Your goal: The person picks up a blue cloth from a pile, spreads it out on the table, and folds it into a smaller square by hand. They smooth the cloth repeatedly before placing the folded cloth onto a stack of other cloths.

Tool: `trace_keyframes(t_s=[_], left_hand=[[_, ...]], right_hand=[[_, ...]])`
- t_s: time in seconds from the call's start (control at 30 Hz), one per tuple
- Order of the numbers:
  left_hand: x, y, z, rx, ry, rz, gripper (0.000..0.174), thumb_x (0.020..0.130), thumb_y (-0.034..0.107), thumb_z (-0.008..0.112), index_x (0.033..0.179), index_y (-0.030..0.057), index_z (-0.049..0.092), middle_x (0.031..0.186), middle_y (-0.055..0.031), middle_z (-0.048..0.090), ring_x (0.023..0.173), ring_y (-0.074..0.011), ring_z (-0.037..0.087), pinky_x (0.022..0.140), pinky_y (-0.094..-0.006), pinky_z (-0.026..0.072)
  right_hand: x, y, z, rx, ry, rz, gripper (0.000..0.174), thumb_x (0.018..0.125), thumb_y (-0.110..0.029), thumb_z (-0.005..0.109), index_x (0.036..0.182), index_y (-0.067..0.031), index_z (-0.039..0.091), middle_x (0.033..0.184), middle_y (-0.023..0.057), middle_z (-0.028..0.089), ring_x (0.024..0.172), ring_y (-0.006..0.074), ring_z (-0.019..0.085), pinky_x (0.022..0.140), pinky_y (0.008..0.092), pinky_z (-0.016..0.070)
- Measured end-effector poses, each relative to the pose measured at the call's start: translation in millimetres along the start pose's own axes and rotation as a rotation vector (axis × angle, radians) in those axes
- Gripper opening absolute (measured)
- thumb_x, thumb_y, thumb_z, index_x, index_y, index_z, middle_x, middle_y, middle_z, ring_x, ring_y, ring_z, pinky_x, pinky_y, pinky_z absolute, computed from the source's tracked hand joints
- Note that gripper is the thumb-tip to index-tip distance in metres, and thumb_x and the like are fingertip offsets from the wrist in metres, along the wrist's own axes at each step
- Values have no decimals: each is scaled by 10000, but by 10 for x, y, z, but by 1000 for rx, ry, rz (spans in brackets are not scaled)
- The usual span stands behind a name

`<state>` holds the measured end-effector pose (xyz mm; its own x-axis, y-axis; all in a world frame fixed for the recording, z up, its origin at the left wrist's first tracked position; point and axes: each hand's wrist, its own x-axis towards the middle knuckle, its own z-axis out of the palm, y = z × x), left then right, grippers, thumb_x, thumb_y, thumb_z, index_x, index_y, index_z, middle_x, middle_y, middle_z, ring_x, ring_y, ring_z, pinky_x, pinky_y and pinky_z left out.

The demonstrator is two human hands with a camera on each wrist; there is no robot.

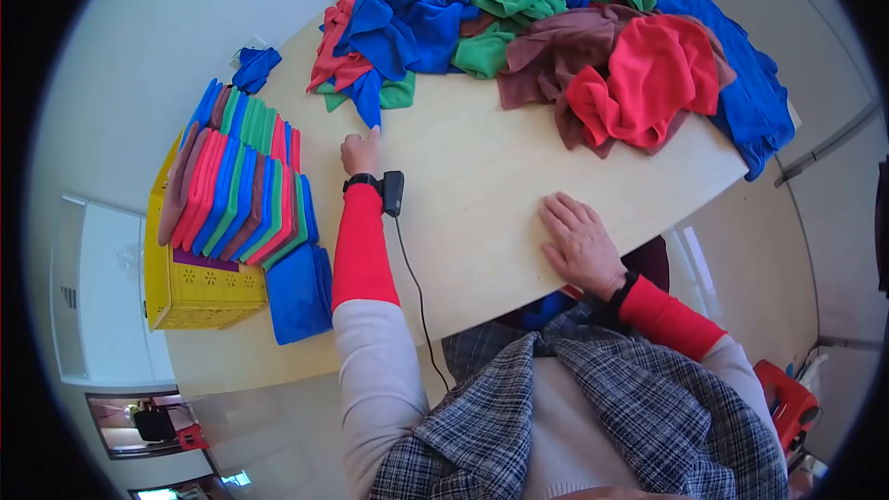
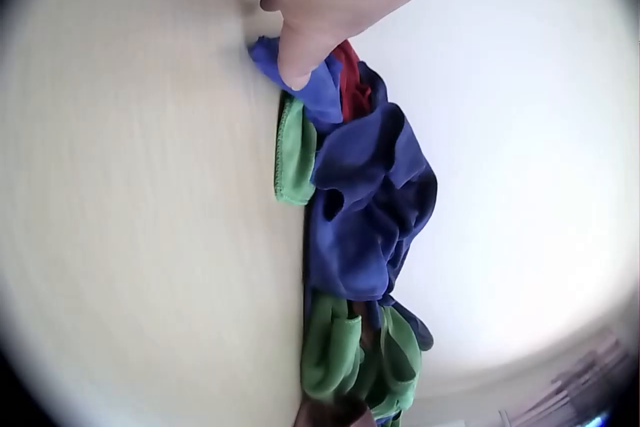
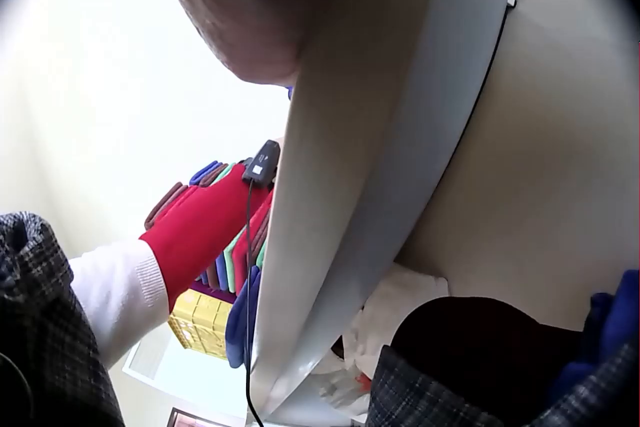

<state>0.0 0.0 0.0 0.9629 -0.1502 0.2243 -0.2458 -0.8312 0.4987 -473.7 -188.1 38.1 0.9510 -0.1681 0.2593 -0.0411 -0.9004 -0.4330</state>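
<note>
At the left end of a loose cloth heap, my left hand [image 1: 359,154] pinches the hanging corner of a blue cloth [image 1: 369,100]. In the left wrist view the thumb lies on the cloth's tip, with the other fingers partly hidden behind the hand. A green cloth [image 2: 294,152] lies right beside that corner, and a red cloth [image 1: 335,60] shows under the blue one. My right hand [image 1: 582,245] rests flat on the table [image 1: 463,204] near its front edge, fingers straight, holding nothing. Only a dark part of it shows in the right wrist view.
Rows of folded cloths [image 1: 236,190] stand in a yellow basket [image 1: 218,292] on the left. A folded blue cloth [image 1: 296,296] leans by the basket. Crumpled brown and red cloths [image 1: 653,79] lie at the back right. A cable [image 1: 417,287] runs from the left wrist camera.
</note>
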Motion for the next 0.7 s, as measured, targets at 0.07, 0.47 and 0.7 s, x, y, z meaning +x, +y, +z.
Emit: trace_keyframes(t_s=[0.07,0.47,0.7], left_hand=[[-225,240,-4,155,55,-56,452,892,449,659,1061,38,739,1064,-247,720,1062,-416,685,905,-502,527],[499,905,-1137,-418,216,520,326,994,305,572,965,-11,649,909,-182,667,862,-331,650,763,-469,483],[-700,2070,-2870,-997,47,694,393,1068,263,510,1297,-30,636,1308,-150,643,1208,-235,613,1071,-374,491]], right_hand=[[-185,-91,-57,5,-14,26,621,895,-257,667,1429,18,514,1516,201,476,1461,368,381,1208,468,301],[98,38,-7,-6,35,12,600,905,-257,650,1413,33,517,1500,206,486,1456,362,387,1202,460,312],[71,68,54,-5,82,7,592,908,-260,644,1406,35,522,1492,208,494,1454,363,390,1201,451,316]])
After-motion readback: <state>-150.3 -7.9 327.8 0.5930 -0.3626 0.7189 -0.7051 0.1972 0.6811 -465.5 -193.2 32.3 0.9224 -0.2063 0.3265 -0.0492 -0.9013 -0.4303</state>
